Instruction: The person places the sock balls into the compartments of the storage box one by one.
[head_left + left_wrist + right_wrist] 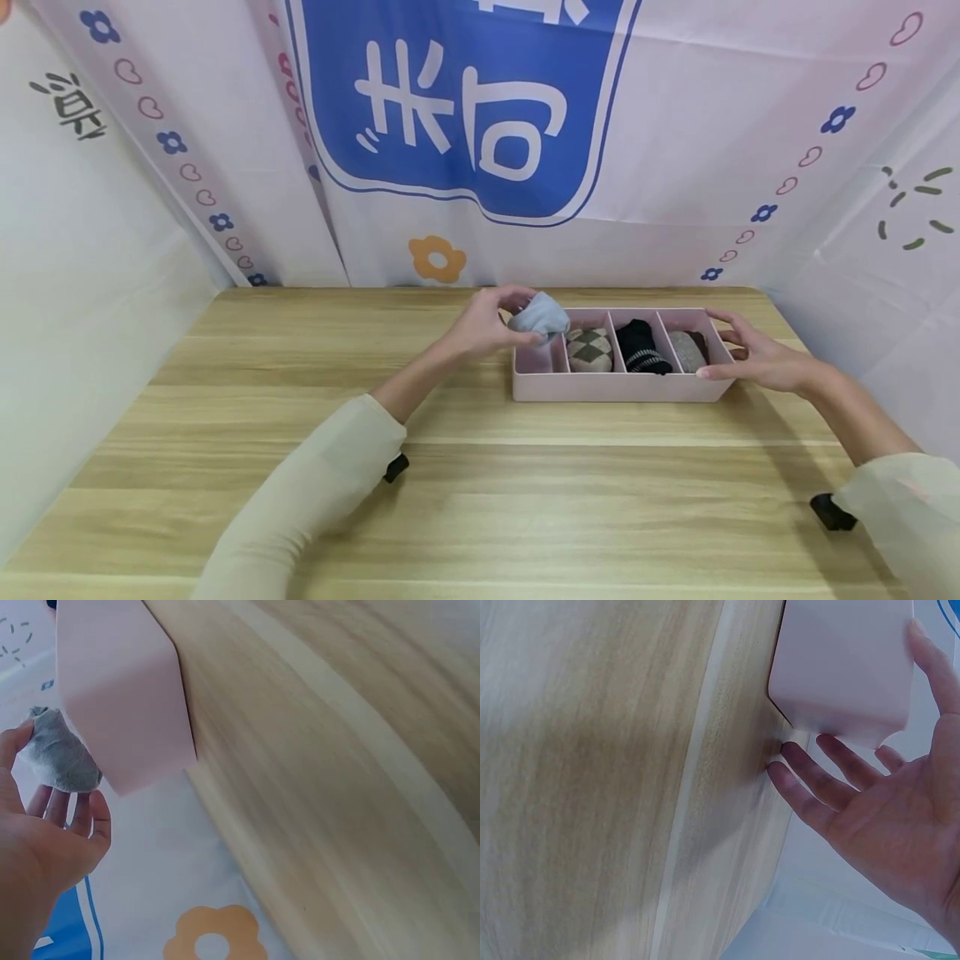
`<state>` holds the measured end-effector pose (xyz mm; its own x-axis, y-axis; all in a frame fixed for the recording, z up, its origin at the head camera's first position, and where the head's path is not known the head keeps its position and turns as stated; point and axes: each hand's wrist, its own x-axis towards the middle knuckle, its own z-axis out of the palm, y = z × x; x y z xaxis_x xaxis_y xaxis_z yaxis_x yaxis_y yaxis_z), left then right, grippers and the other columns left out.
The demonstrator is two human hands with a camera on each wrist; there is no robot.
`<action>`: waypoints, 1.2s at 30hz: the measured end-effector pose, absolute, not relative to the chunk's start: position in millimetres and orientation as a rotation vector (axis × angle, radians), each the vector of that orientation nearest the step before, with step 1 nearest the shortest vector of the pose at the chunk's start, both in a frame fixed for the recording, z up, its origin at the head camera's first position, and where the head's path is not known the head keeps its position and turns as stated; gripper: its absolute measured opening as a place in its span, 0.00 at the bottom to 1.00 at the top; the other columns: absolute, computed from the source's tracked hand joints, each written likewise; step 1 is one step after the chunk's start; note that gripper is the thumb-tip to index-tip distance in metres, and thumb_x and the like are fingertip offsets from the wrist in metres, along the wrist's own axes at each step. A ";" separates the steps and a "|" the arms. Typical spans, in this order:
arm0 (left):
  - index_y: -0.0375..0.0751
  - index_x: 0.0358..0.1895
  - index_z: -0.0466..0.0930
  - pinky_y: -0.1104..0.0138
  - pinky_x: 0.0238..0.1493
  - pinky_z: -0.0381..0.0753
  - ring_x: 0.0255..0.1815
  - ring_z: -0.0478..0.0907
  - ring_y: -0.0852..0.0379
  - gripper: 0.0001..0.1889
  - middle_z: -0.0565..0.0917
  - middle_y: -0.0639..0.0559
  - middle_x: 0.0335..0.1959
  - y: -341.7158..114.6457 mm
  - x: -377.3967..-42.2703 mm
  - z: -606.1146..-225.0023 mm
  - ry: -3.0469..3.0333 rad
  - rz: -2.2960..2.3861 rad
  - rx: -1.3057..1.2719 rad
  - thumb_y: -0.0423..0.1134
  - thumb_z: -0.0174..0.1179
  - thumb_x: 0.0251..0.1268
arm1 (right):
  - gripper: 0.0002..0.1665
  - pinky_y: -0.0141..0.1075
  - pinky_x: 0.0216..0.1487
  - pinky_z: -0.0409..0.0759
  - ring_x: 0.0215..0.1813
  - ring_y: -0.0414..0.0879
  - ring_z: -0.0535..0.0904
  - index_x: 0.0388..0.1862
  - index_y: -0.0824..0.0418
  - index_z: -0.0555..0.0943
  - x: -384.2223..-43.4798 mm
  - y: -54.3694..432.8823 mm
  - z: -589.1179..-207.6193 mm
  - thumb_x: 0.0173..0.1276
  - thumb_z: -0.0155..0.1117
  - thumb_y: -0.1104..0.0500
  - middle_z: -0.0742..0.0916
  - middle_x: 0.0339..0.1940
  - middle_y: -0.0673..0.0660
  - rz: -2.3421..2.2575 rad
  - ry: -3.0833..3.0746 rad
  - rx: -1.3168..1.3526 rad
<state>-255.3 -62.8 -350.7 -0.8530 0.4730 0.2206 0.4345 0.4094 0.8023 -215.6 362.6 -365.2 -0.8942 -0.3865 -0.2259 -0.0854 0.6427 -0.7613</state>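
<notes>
A pale blue-grey rolled sock (542, 317) is gripped between the thumb and fingers of my left hand (491, 321), over the leftmost compartment of a pink divided box (615, 387). In the left wrist view the sock (64, 754) overlaps the edge of the box's end. My right hand (765, 358) holds the box's right end, thumb on the front rim and forefinger at the far corner; its other fingers spread by the end wall in the right wrist view. The other compartments hold a checkered rolled sock (590, 350), a black one with pale stripes (641, 348) and a grey-and-brown one (688, 350).
The box stands near the back edge of a wood-grain table (450, 500). Behind the table hangs a white printed cloth (645, 250) with a blue sign and an orange flower, and pale cloth walls rise at both sides.
</notes>
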 end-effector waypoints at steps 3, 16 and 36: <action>0.33 0.61 0.81 0.66 0.50 0.78 0.50 0.81 0.49 0.31 0.87 0.43 0.49 -58.5 -261.9 -355.0 2.601 1.442 0.833 0.35 0.79 0.52 | 0.62 0.75 0.68 0.59 0.74 0.88 0.49 0.85 0.62 0.34 -215.8 362.5 -365.0 0.71 0.69 0.57 0.48 0.78 0.85 -1.132 2.495 -0.378; 0.31 0.56 0.84 0.68 0.49 0.79 0.47 0.81 0.52 0.28 0.87 0.43 0.47 -52.0 -277.6 -356.6 2.629 1.172 1.021 0.35 0.78 0.49 | 0.62 0.73 0.68 0.62 0.74 0.87 0.50 0.85 0.61 0.33 -215.3 362.8 -363.8 0.71 0.68 0.57 0.50 0.78 0.85 -1.128 2.497 -0.376; 0.36 0.68 0.75 0.61 0.48 0.81 0.47 0.83 0.51 0.38 0.88 0.43 0.49 -38.6 -271.9 -352.3 2.833 0.863 0.897 0.43 0.78 0.52 | 0.62 0.73 0.68 0.61 0.74 0.87 0.51 0.84 0.61 0.34 -214.7 362.2 -364.2 0.71 0.68 0.57 0.50 0.78 0.84 -1.134 2.497 -0.381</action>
<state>-271.9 -38.6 -352.3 -0.8308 0.5438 0.1185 0.5175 0.6763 0.5242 -214.7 362.2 -364.2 -0.8946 -0.3890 -0.2197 -0.0906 0.6394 -0.7635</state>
